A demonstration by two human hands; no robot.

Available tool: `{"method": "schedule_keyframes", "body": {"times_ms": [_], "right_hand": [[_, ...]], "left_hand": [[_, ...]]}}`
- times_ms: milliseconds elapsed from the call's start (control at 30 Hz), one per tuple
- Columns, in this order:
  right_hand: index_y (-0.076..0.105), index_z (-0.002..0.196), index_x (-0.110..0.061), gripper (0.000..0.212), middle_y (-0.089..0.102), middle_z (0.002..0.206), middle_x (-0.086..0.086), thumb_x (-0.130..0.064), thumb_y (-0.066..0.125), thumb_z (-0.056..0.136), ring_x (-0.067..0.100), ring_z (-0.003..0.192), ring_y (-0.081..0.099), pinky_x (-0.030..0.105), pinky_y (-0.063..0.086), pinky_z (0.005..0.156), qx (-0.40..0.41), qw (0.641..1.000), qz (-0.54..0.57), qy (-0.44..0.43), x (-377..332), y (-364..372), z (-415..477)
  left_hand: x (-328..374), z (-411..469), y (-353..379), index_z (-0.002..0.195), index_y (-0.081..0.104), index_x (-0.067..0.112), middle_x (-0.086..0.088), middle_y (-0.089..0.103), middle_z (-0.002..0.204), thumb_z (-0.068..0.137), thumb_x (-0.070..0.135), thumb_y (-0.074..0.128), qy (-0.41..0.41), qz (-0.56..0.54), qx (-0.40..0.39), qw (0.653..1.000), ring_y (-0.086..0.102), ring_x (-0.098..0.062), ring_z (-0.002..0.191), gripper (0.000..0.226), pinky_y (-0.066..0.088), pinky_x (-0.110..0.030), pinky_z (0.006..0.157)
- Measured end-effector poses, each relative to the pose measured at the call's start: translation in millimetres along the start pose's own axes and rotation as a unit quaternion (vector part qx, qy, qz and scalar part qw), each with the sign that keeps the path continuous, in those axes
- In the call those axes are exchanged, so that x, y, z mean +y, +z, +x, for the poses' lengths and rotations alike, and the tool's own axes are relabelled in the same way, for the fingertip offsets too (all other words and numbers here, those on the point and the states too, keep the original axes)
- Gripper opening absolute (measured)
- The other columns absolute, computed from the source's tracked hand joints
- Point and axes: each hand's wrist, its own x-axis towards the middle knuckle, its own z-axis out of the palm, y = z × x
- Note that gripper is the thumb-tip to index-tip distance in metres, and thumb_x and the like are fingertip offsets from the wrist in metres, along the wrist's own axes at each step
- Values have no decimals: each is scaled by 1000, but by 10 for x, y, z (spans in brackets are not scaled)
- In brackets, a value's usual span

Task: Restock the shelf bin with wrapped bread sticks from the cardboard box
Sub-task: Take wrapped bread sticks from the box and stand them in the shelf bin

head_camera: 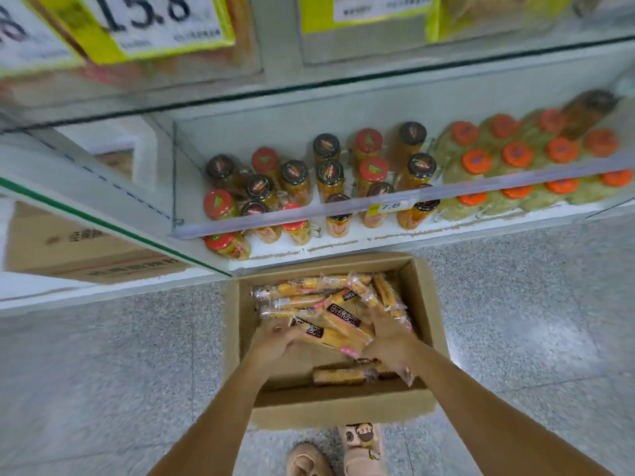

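Observation:
An open cardboard box (426, 304) stands on the floor below the shelves, holding several wrapped bread sticks (302, 297) in clear wrappers with pink ends. Both my hands are inside the box. My left hand (275, 341) grips the left end of a small bundle of bread sticks (340, 326), and my right hand (388, 338) holds the bundle's right end. Another bread stick (340, 376) lies alone on the box bottom near me. The shelf bin itself is not clearly in view.
A low shelf (343, 247) right behind the box carries jars with red and black lids (330, 173) and orange-lidded jars (515, 156). Clear bins with yellow price tags (154, 25) sit on the shelf above. Another carton (68, 245) sits at left. My slippered feet (360, 448) stand close to the box.

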Motion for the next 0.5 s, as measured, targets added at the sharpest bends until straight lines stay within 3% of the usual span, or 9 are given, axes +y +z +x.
{"method": "schedule_keyframes", "body": {"times_ms": [67, 133, 200, 300, 400, 500], "right_hand": [[43, 133, -18, 66, 57, 117, 2, -11, 75, 76, 13, 93, 54, 18, 48, 68, 15, 998, -44, -47, -333, -189, -387], [52, 119, -20, 44, 56, 97, -3, -16, 72, 80, 11, 88, 58, 22, 45, 67, 42, 995, -32, -88, -637, -394, -783], [56, 105, -26, 30, 53, 82, -14, -24, 74, 80, -1, 72, 52, 12, 39, 58, 83, 988, 4, -129, -890, -570, -1141], [58, 108, -20, 29, 49, 83, -11, -32, 69, 84, 4, 73, 47, 9, 35, 59, 148, 972, 7, -181, -1267, -787, -1664], [56, 86, -30, 19, 50, 79, -8, -44, 68, 82, 4, 70, 48, 21, 34, 61, 207, 949, -3, -238, -1605, -1013, -2215], [55, 79, -29, 30, 51, 83, -4, -57, 67, 76, 12, 76, 52, 16, 38, 64, 268, 919, -25, -287, -1875, -1186, -2744]], "left_hand": [[288, -394, -226, 100, 59, 5, -12, 64, 87, 77, 20, 75, 33, -43, -22, 998, 63, -21, 86, 32, 48, -35, 91], [606, -805, -415, 114, 53, -2, -17, 65, 95, 84, 7, 65, 55, -87, -42, 994, 65, -22, 90, 33, 47, -33, 93], [930, -1226, -589, 120, 52, 1, -16, 62, 109, 86, 3, 62, 89, -114, -44, 989, 64, -27, 99, 36, 51, -35, 93], [1359, -1805, -854, 116, 55, -1, -18, 62, 116, 84, 2, 63, 142, -123, -53, 981, 66, -31, 101, 33, 56, -33, 85], [1762, -2407, -1085, 90, 55, 0, -22, 62, 115, 85, 0, 62, 197, -121, -50, 972, 68, -31, 93, 9, 52, -41, 92], [2155, -3053, -1247, 101, 60, 10, -17, 69, 95, 87, 1, 59, 268, -109, -44, 956, 70, -29, 84, 17, 54, -40, 84]]}}
